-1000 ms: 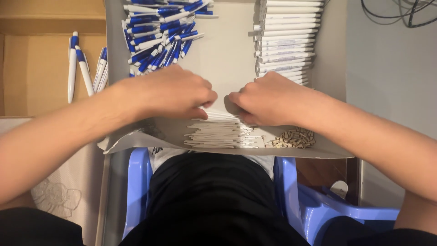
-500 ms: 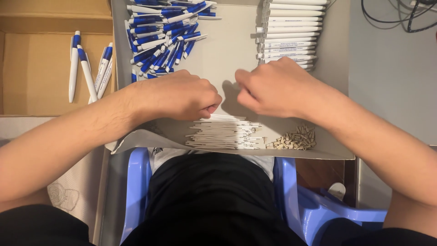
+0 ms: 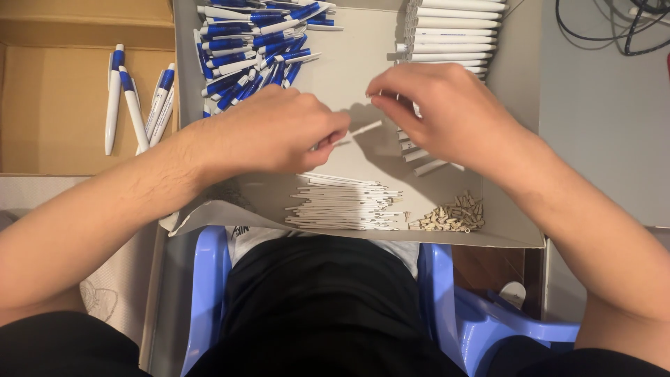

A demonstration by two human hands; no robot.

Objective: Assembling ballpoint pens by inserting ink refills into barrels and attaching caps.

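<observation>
Both hands have lifted off the refill heap, my left hand point(image 3: 279, 132) now pinching a thin white refill point(image 3: 359, 130), my right hand point(image 3: 447, 112) pinched on something tiny, four finished pens point(image 3: 136, 98) boxed, dozens of blue-white pens point(image 3: 251, 49), white barrels point(image 3: 453, 28), refills point(image 3: 345, 202) and tips point(image 3: 450, 216) remaining.
</observation>
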